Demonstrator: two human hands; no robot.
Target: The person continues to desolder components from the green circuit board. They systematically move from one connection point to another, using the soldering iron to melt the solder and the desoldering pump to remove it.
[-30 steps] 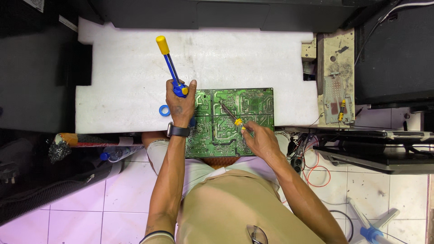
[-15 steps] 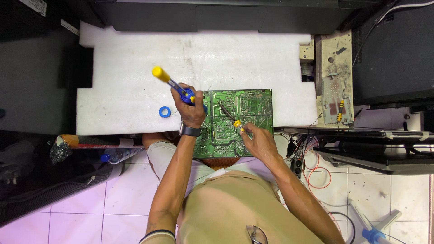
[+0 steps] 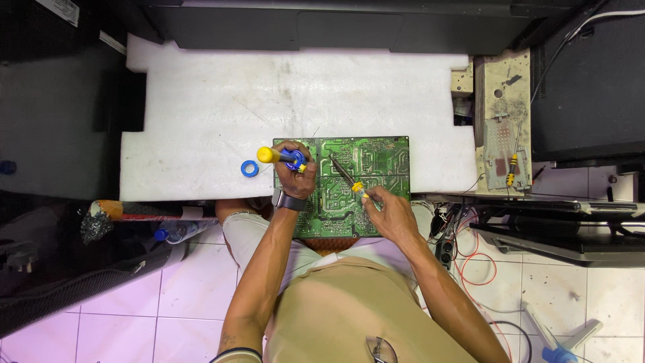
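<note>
Over the green circuit board [image 3: 376, 161], both hands [image 3: 295, 176] [image 3: 390, 214] grip tools.

Foam sheet [image 3: 222, 101] is bare above and left of the board [image 3: 376, 154], only a blue ring [image 3: 250, 169] lying near its lower left edge, so a hand could pass freely there; both hands sit over the board's lower left, left hand [image 3: 293, 176] with the pump [image 3: 281, 156], right hand [image 3: 388, 210] with the iron [image 3: 346, 176], leaving the board's upper right open. Right side is tight: stand [image 3: 502, 114] just beside the foam, dark casing [image 3: 591, 87] beyond it, cables [image 3: 470, 255] below; dark cabinet [image 3: 60, 114] walls the left.
</note>
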